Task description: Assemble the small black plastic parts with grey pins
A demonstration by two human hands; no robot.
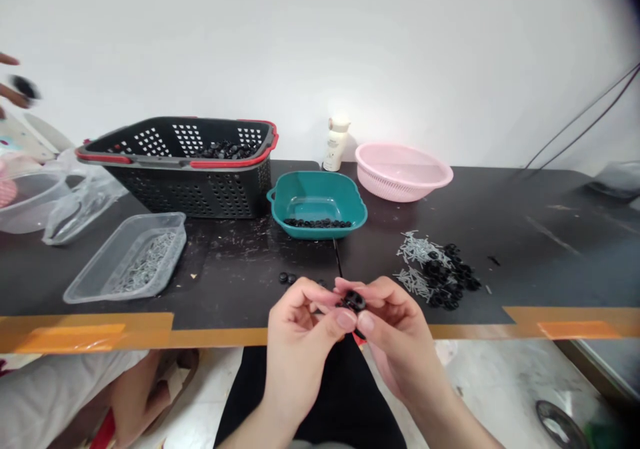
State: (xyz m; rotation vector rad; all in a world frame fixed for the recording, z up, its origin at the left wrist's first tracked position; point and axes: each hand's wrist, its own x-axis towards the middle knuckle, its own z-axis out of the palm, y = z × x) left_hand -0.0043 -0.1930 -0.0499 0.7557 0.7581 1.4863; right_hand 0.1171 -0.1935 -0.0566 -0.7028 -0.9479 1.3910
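Black table (525, 229) | teal bowl (317, 202), basket (185, 169) behind | both hands' fingers (345, 319) pinching black part (354, 299)

Black part (354, 300) (small) between both hands

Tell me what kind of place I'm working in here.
Likely a small hand-assembly workbench: a black table with a pile of black parts and metal pins, a tub of pins, and both hands pinching one black part.
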